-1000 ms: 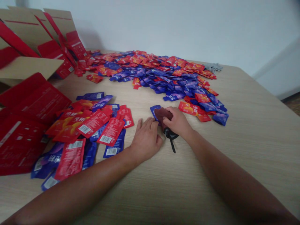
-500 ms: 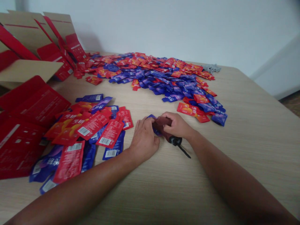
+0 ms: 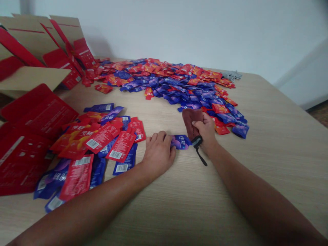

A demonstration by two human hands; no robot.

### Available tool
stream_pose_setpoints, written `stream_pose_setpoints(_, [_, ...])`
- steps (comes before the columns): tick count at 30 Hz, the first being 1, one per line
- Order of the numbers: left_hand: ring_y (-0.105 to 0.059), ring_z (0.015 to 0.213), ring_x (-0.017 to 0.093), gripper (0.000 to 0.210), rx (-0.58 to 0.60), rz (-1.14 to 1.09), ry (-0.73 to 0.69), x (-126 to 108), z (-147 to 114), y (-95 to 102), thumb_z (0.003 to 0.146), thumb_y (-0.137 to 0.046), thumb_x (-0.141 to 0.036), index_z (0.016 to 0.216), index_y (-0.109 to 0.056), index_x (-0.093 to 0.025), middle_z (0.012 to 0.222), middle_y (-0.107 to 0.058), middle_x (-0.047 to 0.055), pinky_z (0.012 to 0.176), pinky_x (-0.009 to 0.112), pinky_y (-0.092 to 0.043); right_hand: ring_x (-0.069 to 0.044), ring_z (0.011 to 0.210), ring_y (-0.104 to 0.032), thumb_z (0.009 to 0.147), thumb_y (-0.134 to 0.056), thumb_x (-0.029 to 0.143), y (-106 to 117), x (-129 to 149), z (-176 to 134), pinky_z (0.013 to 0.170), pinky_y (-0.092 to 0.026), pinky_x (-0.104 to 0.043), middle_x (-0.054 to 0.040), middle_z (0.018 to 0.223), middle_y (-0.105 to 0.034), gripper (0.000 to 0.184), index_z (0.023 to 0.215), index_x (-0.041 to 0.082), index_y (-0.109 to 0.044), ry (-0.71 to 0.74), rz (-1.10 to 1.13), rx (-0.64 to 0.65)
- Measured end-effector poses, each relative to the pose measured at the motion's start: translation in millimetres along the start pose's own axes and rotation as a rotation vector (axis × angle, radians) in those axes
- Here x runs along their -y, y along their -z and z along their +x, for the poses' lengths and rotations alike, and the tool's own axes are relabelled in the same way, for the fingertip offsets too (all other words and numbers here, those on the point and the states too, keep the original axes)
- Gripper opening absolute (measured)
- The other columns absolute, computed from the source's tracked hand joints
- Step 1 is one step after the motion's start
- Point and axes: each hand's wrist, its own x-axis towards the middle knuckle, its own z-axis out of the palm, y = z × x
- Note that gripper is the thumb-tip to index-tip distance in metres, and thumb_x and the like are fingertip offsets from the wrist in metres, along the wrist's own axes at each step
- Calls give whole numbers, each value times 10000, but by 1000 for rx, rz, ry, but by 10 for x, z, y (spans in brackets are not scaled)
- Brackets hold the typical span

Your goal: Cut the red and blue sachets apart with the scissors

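Note:
On the table in front of me lies a blue sachet, its printed face up. My left hand grips its left end, with curled fingers over that part and hiding it. My right hand is closed around a maroon cloth with a black band and a thin black strap hanging toward me. The cloth is raised just beyond the sachet's right end, near the big pile's front edge. Left of my left hand is a smaller heap of red and blue sachets, several with barcodes showing.
A long pile of red and blue sachets runs along the table's back by the wall. Red and brown cardboard boxes with raised flaps stand at the left. A grey cloth lies at the back right.
My right hand has moved up and to the right with the maroon cloth, uncovering the blue sachet. My left hand stays almost in place.

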Motion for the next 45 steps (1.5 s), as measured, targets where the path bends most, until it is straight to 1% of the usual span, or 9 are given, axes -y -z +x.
stream_pose_setpoints(2, [-562,1135,354,290,10,3,16,5,5,-14,1017,-589,-415,1217,-662,-218,1235,-630,143,934,537,-446,-197,755,-594,723,-661,293,-3,27,-31,699,-484,-319,7,849,-670,250,966,233,-660,74,0,-70])
stream_pose_setpoints(3, [-558,1134,353,294,15,4,22,7,7,-20,1020,-589,-438,1201,-663,-217,1215,-625,141,937,534,-444,-199,759,-600,730,-664,278,-11,50,-62,708,-488,-324,6,854,-677,240,966,234,-670,123,-17,-41])
stream_pose_setpoints(7, [-537,1159,361,332,13,1,35,5,6,-19,1000,-611,-439,1235,-643,-207,1204,-618,144,958,536,-442,-211,773,-636,724,-657,205,-95,154,-221,724,-498,-336,-1,878,-727,209,925,240,-700,278,-228,368])
stream_pose_setpoints(10, [-528,1189,357,314,7,-28,10,0,3,4,976,-613,-368,1240,-637,-198,1223,-622,143,987,539,-442,-205,760,-636,739,-635,179,-156,166,-261,695,-472,-324,4,851,-730,223,939,243,-711,274,-438,476])
stream_pose_setpoints(16, [-549,1171,343,277,7,-47,-46,-9,-12,6,910,-621,-243,1176,-659,-176,1235,-646,141,1008,547,-448,-220,722,-599,782,-650,235,-126,-5,-106,660,-431,-345,-26,819,-693,126,901,231,-693,242,-726,291])
stream_pose_setpoints(22, [-544,1235,355,331,-19,-13,-27,-12,-19,-35,976,-610,-311,1285,-653,-201,1348,-624,147,1011,550,-438,-259,821,-648,786,-645,217,-75,-29,-94,766,-498,-393,-52,892,-722,191,965,218,-712,283,-598,82])
stream_pose_setpoints(28, [-545,1216,355,288,2,-29,10,13,28,-51,1001,-627,-361,1234,-640,-193,1331,-629,144,991,541,-436,-229,830,-668,788,-634,183,-136,71,-203,755,-502,-355,-27,931,-744,230,995,233,-719,347,-482,413])
stream_pose_setpoints(36, [-547,1192,339,230,-11,-25,12,2,78,-56,998,-626,-336,1171,-626,-185,1253,-638,132,982,521,-443,-254,820,-649,835,-630,242,-136,-90,-100,730,-479,-369,-60,898,-735,167,980,217,-708,279,-697,203])
stream_pose_setpoints(45, [-552,1237,335,214,-47,-95,27,39,131,-103,973,-629,-257,1180,-630,-208,1305,-664,122,988,510,-439,-302,1108,-678,854,-729,353,-128,-14,-315,1000,-537,-461,-117,1213,-724,480,1304,207,-649,318,-591,300])
